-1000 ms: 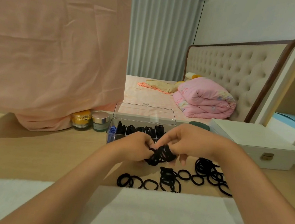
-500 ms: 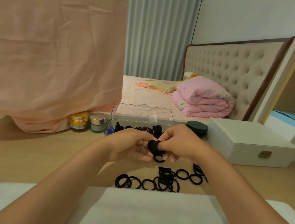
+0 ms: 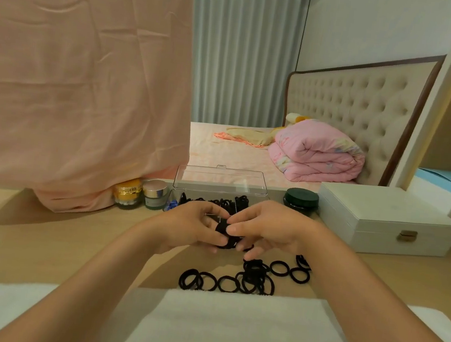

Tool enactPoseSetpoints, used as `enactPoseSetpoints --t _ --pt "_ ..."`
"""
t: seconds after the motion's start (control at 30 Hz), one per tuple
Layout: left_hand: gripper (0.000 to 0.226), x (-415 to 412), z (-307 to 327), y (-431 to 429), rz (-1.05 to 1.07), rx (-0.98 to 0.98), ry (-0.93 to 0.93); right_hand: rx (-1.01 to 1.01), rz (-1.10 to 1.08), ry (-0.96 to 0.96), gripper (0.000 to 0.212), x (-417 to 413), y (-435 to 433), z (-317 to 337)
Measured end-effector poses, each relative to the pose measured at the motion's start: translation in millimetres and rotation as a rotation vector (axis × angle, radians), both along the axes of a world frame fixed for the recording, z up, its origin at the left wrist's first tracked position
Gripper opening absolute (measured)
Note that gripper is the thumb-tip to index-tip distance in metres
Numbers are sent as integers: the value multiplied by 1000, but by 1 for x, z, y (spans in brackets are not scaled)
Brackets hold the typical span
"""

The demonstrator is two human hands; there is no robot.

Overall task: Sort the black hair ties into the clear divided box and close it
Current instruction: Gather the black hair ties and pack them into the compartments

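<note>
My left hand (image 3: 194, 227) and my right hand (image 3: 264, 227) meet over the wooden table, both pinching a small bunch of black hair ties (image 3: 224, 234) just in front of the clear divided box (image 3: 177, 197). The box's clear lid (image 3: 220, 180) stands open behind it, and black ties fill its rear compartments. My hands hide most of the box's front. More loose black hair ties (image 3: 245, 280) lie scattered on the table below my hands, near a white towel (image 3: 217, 327).
Left of the box stand a gold jar (image 3: 127, 192) and a silver-lidded jar (image 3: 155, 193), under a hanging pink cloth (image 3: 83, 76). A dark green jar (image 3: 301, 200) and a white latched case (image 3: 384, 218) sit to the right. A bed lies beyond.
The bunch in my hands went from a loose tangle to a tight stack. Both hands moved slightly up toward the box. The view shifted a little.
</note>
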State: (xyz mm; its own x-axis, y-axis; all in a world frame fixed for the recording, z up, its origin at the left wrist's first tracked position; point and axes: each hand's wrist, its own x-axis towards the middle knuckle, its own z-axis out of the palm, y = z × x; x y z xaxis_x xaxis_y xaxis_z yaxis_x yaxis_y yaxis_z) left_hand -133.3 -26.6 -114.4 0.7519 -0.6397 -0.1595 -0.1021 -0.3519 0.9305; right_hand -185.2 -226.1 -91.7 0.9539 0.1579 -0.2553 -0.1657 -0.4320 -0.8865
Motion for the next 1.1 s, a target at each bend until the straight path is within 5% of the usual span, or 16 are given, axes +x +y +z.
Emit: enactPoseSetpoints --t 0.3,0.43,0.53,0.83,1.0,1.1 --pt "48 -16 9 13 64 77 -66 -72 72 -4 20 0 9 -7" --pt "18 -22 13 31 -49 363 -232 -100 74 -45 17 1 15 -12" --pt "28 -22 3 41 -112 595 -450 -122 74 -61 18 2 14 -15" --pt "14 -27 -8 22 -78 779 -596 -105 76 -63 17 3 12 -17" --pt "15 -23 -14 26 -15 763 -604 -78 64 -90 19 2 8 -12" --pt "8 -17 -15 30 137 542 -548 -31 67 -106 21 3 4 -8"
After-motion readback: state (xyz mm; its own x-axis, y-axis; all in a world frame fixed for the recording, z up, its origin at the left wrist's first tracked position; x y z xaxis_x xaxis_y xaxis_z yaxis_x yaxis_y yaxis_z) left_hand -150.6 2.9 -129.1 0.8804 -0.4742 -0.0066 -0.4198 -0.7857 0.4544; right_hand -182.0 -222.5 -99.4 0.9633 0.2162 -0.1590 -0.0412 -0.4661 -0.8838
